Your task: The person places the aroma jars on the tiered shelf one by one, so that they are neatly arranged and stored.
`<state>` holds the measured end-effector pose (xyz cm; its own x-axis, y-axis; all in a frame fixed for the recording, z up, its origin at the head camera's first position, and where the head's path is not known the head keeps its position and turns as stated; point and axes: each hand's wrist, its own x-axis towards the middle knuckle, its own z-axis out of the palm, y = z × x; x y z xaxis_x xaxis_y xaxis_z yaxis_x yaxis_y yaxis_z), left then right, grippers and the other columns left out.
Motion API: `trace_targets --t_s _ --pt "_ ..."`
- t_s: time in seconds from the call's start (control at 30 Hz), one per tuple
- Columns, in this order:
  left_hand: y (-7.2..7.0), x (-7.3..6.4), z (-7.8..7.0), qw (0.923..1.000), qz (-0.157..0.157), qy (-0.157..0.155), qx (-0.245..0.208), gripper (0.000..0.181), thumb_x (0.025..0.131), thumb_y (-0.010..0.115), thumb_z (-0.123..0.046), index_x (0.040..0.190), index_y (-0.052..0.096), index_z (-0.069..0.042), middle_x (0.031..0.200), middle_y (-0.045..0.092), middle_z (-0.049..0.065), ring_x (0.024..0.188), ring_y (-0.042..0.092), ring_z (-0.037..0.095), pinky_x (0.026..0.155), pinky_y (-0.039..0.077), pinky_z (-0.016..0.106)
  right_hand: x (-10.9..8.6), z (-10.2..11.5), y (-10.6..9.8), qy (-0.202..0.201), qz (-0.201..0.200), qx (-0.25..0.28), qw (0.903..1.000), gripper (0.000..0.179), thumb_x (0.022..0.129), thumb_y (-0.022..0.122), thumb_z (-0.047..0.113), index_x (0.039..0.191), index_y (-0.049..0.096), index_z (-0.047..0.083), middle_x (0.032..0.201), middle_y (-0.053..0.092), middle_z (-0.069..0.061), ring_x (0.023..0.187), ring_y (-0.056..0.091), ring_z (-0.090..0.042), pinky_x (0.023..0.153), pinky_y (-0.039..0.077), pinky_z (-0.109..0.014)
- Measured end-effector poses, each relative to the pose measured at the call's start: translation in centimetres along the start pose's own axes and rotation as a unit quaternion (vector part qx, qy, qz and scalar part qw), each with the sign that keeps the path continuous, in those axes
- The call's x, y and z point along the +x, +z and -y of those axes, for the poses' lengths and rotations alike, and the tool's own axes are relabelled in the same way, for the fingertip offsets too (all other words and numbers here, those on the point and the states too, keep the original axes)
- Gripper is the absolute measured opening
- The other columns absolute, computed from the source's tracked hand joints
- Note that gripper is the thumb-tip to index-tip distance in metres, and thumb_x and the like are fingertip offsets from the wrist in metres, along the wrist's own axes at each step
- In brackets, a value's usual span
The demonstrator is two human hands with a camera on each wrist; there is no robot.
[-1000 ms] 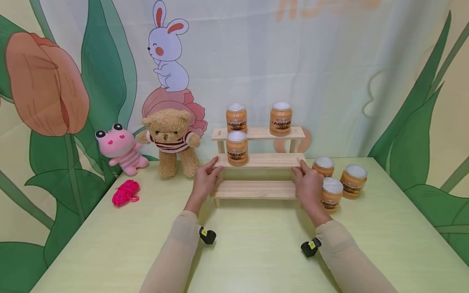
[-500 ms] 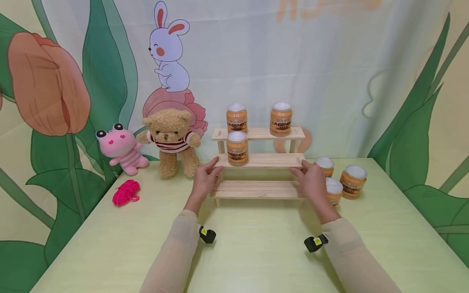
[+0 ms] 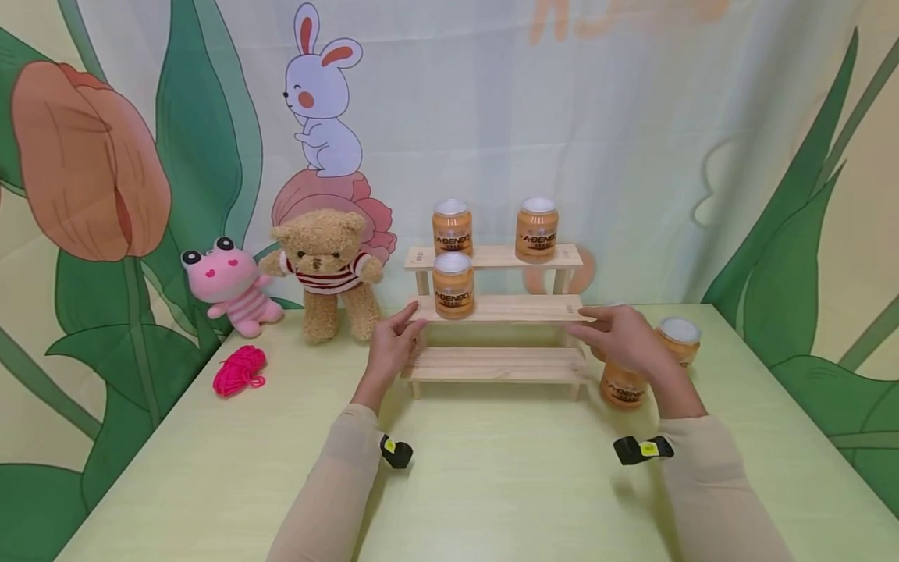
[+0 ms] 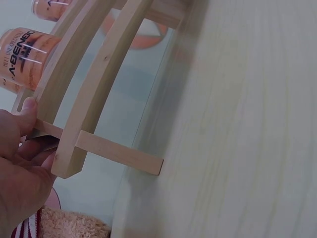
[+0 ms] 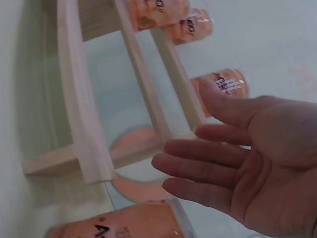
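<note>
A three-tier wooden display rack (image 3: 520,309) stands upright on the table. The thumb and fingers of my left hand (image 3: 390,343) grip the left end of its middle tier, as the left wrist view also shows. Beside the right end is my right hand (image 3: 621,339), its fingers extended and apart from the wood in the right wrist view. One orange jar (image 3: 453,289) with a pale lid sits on the middle tier. Two more jars, a left one (image 3: 453,230) and a right one (image 3: 537,232), are on the top tier.
Right of the rack, one jar (image 3: 623,387) stands below my right hand and another jar (image 3: 681,336) farther right; a third is mostly hidden by the hand. At left are a teddy bear (image 3: 326,273), a pink frog plush (image 3: 235,285) and pink yarn (image 3: 240,371).
My right hand has let go of the rack's right end and moved right, over the loose jars, its fingers straightening. The left hand and the rack stay in place.
</note>
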<state>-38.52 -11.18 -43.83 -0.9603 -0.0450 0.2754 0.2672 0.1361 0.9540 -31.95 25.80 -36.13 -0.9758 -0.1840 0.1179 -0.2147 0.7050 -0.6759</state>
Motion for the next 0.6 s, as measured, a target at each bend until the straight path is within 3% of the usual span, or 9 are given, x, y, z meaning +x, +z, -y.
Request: trace_targets --t_s 0.1,0.2,0.37,0.6 --pt "0.0 0.1 0.0 1.0 -0.001 -0.002 -0.001 0.044 0.098 0.067 -0.013 0.141 0.058 -0.009 0.09 0.072 0.006 0.051 0.041 0.006 0.047 0.032 0.018 -0.3 0.0 -0.9 -0.01 0.009 -0.023 0.9997 0.073 0.095 0.064 0.051 0.145 0.05 0.0 0.132 0.06 -0.025 0.115 0.061 -0.036 0.087 0.053 -0.045" --pt "0.0 0.1 -0.1 1.0 -0.002 -0.006 -0.007 0.044 0.098 0.067 -0.012 0.141 0.058 -0.008 0.089 0.071 0.005 0.051 0.041 0.006 0.047 0.031 0.019 -0.8 0.2 -1.6 0.0 0.009 -0.006 0.9999 0.075 0.095 0.065 0.051 0.147 0.049 0.001 0.131 0.061 -0.024 0.122 0.057 -0.04 0.095 0.049 -0.054" --pt "0.1 0.0 0.0 0.9999 0.0 -0.002 -0.013 0.044 0.098 0.066 -0.011 0.141 0.057 -0.006 0.084 0.069 0.003 0.05 0.039 0.006 0.046 0.031 0.019 -1.5 -0.6 -3.3 0.028 -0.014 0.001 0.9995 0.072 0.098 0.062 0.048 0.15 0.044 0.001 0.135 0.057 -0.027 0.126 0.051 -0.046 0.098 0.044 -0.06" --pt "0.1 0.0 0.1 1.0 -0.004 0.004 0.0 0.044 0.098 0.066 -0.011 0.141 0.057 -0.006 0.083 0.069 0.003 0.051 0.04 0.006 0.046 0.031 0.019 -2.4 -3.7 -5.7 0.083 -0.072 0.031 0.9935 0.081 0.097 0.058 0.054 0.153 0.036 -0.001 0.146 0.045 -0.03 0.135 0.038 -0.05 0.102 0.038 -0.064"
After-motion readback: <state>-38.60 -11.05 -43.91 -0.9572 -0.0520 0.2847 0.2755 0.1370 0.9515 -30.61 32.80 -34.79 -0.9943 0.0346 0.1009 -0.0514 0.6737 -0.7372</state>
